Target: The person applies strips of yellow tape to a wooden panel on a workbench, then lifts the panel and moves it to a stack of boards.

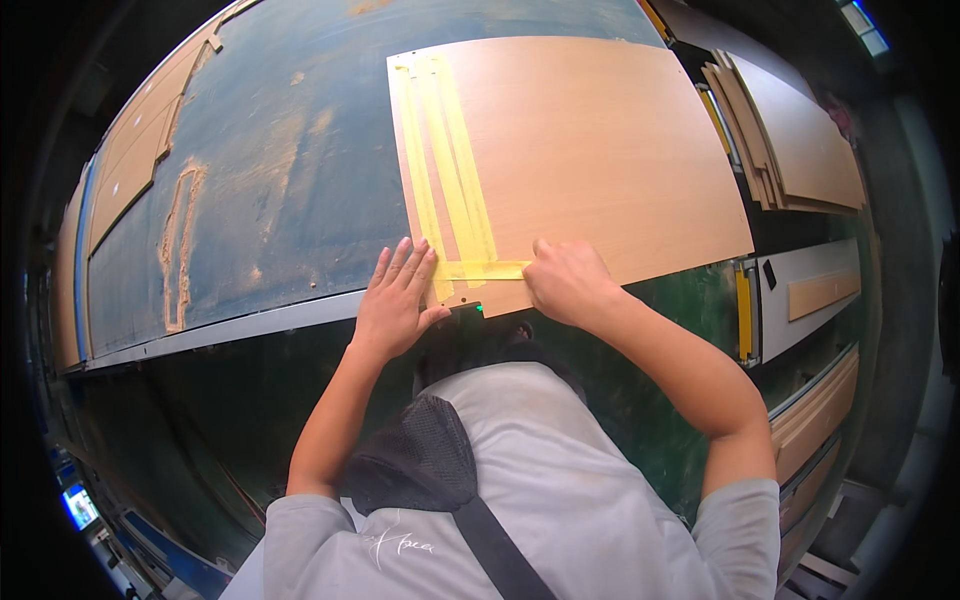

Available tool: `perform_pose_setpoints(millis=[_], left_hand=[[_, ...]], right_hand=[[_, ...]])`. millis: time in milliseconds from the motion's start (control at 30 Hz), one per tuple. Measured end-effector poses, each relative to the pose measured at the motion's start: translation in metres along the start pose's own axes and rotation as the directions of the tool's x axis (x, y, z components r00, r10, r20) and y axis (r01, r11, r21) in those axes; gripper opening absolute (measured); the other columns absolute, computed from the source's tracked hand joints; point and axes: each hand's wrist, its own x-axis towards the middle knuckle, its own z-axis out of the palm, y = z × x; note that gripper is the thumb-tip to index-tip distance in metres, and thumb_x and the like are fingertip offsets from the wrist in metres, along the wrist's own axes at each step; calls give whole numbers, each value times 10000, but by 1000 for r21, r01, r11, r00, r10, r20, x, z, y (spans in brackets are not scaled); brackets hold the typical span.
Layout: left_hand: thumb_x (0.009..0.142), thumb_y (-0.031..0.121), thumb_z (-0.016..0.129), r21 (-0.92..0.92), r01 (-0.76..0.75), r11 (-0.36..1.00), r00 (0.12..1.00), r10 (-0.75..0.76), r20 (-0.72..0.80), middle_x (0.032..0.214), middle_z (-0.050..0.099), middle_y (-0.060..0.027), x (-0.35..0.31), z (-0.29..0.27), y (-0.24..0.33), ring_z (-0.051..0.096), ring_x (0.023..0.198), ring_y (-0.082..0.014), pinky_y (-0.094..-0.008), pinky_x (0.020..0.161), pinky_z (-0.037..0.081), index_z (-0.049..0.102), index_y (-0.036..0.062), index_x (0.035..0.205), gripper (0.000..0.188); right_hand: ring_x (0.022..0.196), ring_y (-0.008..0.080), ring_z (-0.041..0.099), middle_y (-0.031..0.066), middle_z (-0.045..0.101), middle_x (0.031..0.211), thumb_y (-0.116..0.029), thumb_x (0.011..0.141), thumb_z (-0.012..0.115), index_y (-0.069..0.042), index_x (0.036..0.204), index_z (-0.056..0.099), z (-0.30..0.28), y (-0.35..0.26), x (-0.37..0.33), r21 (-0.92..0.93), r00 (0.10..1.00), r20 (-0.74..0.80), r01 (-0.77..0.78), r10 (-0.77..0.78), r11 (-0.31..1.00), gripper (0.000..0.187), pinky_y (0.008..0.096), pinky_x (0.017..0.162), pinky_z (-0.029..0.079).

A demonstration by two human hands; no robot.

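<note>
A large light-wood panel [600,150] lies flat on a dark blue-grey worktable, its near edge reaching past the table's edge. Several long strips of yellow tape [463,170] run along its left part, away from me. A shorter crosswise strip of yellow tape [485,270] spans their near ends. My left hand [392,305] rests with fingers outstretched on the panel's near left corner, at the left end of that strip. At the strip's right end, my right hand [568,283] is closed on the tape, knuckles up. The tape's end is hidden inside that hand.
The worktable [270,180] carries sawdust and a narrow strip of wood waste [182,250]. Brown panels [140,150] lie along its far left. Stacked boards [785,130] stand at the right, above a pale panel with yellow edging [745,310]. Green floor [660,400] shows below.
</note>
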Motion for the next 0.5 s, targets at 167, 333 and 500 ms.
perform_pose_setpoints(millis=[167,333,500], left_hand=[[946,706,548,-216,-266,939,958,282,49,1695,348,-169,19,-6,52,250,1605,-317,-463,1321,186,359,18,1622,984],[985,668,531,-238,-338,911,939,343,-20,1662,394,-196,50,10,78,278,1594,-319,-455,1318,192,375,-35,1596,944],[984,652,559,-225,-293,929,954,298,-14,1640,410,-224,57,11,90,280,1591,-344,-471,1312,199,402,-65,1568,938]], right_hand=[[961,274,764,111,773,968,-183,899,679,-106,887,804,2,-3,19,95,989,57,-140,135,986,148,390,781,607],[912,317,765,144,780,919,-183,890,668,-93,899,789,8,-1,34,161,981,125,-168,148,973,151,428,761,608],[911,298,767,146,778,938,-163,875,678,-94,879,791,8,0,36,148,984,49,-175,170,973,133,412,758,606]])
